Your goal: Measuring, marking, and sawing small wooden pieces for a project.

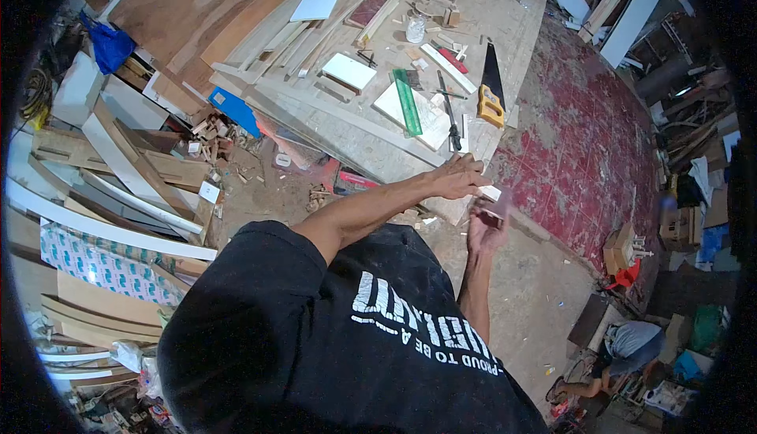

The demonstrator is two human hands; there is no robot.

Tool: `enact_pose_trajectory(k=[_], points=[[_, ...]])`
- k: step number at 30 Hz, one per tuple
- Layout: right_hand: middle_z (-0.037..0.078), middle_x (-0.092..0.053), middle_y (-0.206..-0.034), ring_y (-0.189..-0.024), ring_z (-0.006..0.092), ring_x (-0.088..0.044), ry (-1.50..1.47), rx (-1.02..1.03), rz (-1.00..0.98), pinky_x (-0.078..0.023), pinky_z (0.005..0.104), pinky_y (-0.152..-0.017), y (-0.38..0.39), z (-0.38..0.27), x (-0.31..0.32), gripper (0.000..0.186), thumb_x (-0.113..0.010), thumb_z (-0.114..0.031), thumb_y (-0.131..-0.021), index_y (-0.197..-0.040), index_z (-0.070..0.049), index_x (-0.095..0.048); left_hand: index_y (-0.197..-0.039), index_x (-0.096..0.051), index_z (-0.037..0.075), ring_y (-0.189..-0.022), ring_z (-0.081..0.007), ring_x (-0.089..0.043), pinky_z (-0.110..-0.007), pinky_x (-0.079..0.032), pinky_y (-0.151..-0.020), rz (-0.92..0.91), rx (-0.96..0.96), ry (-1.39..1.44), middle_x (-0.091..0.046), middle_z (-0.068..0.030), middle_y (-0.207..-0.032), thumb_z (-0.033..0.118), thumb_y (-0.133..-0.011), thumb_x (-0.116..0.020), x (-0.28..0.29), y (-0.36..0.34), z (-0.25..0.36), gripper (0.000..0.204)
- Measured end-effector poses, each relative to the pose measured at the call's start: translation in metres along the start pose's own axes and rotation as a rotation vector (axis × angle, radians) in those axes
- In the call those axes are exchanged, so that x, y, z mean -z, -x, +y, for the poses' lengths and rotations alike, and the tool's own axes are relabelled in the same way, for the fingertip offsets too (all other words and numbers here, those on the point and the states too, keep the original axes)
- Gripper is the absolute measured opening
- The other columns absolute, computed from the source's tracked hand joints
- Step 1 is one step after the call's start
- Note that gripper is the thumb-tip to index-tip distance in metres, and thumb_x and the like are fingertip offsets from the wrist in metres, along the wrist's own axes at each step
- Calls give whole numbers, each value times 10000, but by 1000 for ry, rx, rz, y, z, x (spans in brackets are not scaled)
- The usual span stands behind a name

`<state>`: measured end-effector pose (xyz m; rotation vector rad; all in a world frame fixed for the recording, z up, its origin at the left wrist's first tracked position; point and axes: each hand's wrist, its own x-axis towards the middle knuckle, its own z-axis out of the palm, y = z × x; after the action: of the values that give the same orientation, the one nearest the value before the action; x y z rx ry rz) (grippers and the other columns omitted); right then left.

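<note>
Both of my hands meet at the near right corner of the workbench [359, 146]. My left hand [456, 178] is closed on a small white block [490, 193], which sticks out past the fingertips. Just below it my right hand [487, 233] is turned palm up with its fingers curled and partly smeared by motion. Something thin and brownish seems to be in those fingers, but I cannot make it out. On the bench close by lie a black-handled tool [454, 130], a green ruler [408, 103] across a white board [430, 122], and a handsaw [491, 87] with a yellow handle.
Farther along the bench are a white panel [349, 72], a clear jar [415, 30], a red tool [453, 60] and wood strips. Curved boards [118, 197] are stacked at left. Another person [631, 343] crouches at lower right, beyond the red floor [583, 134].
</note>
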<state>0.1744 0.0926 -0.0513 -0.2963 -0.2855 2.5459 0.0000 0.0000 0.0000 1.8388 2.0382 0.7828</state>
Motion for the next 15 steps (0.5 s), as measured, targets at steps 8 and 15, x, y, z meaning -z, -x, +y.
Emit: enact_pose_trajectory(k=[8,15], points=[[180,-601,-1201,-978,279,-572,71,-67,38,-490,356,-790,1,2,-15,500,-564,-362,-976,-1337,-18,-528,-1313,-644,207,-1063,-333,-469,-502,-369,-945,114,-37,-2,-545,-106,-1058,351,-899,-654,-11,2,-10,438],[124,-650,-1124,-935,241,-613,266,33,120,-458,336,-709,15,-44,-7,417,-602,-358,-951,-1227,-46,-599,-1297,-625,192,-998,-350,-612,-463,-462,-889,56,54,47,-583,-148,-1070,316,-941,-594,8,-4,-8,378]])
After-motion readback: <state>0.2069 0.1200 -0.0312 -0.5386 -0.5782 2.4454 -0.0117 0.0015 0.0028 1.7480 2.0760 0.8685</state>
